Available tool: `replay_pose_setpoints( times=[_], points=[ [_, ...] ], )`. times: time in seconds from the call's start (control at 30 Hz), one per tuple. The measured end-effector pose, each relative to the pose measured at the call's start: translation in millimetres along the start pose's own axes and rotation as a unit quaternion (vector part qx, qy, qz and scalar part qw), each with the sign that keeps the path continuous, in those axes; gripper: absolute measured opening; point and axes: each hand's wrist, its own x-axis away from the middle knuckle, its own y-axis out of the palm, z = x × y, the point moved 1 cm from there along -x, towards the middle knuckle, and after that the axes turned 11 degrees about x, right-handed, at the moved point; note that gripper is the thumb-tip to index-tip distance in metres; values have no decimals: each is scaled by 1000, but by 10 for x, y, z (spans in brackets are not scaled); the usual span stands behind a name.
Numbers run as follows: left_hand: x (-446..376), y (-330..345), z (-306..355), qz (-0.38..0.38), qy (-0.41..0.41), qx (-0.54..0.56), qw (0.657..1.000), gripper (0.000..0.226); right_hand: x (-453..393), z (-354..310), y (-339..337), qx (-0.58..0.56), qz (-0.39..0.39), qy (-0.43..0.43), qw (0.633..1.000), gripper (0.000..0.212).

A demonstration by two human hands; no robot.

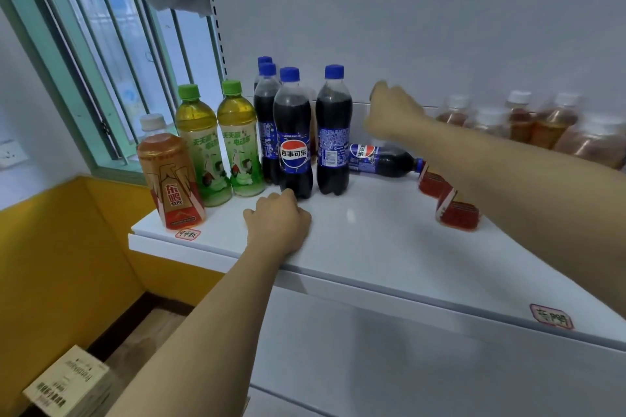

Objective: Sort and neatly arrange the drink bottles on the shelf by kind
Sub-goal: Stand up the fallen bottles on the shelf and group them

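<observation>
Both hands' grips hold nothing, left curled, by four upright cola bottles, one lying.

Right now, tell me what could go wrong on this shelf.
1. The lying Pepsi bottle could roll into the red-labelled bottles beside it.
2. The right hand, reaching past the upright Pepsi bottles, might topple one.
3. The Dongpeng bottle near the shelf corner could fall.

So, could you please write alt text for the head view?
Upright cola bottles cluster on a white shelf beside two green tea bottles; one cola bottle lies on its side. The left hand rests on the shelf; the right hand is raised.
</observation>
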Motion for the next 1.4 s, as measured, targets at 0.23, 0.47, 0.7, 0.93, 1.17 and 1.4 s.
replay_pose_setpoints(
  times=[0.23, 0.47, 0.7, 0.93, 1.17, 1.4],
  points=[
    [-18, 11, -41, 25, 10, 17, 999, 13, 95, 204, 654, 205, -139, 5, 969, 73],
    [-34, 35, -59, 35, 7, 13, 999, 12, -33, 312, 687, 220, -155, -11, 963, 87],
    [-23, 16, -29, 23, 2, 13, 1000, 13, -173, 208, 70, 175, -191, -46, 965, 46],
    [-7, 21, -46, 32, 12, 21, 999, 13, -113, 110, -593, 91, -141, -63, 984, 39],
    [-24, 28, -85, 37, 15, 30, 999, 14, -81, -24, -748, -27, 12, -96, 995, 26],
    [-39, 43, -85, 43, 17, 30, 998, 12, -64, 25, -759, -39, 11, -79, 996, 36]
  ],
)
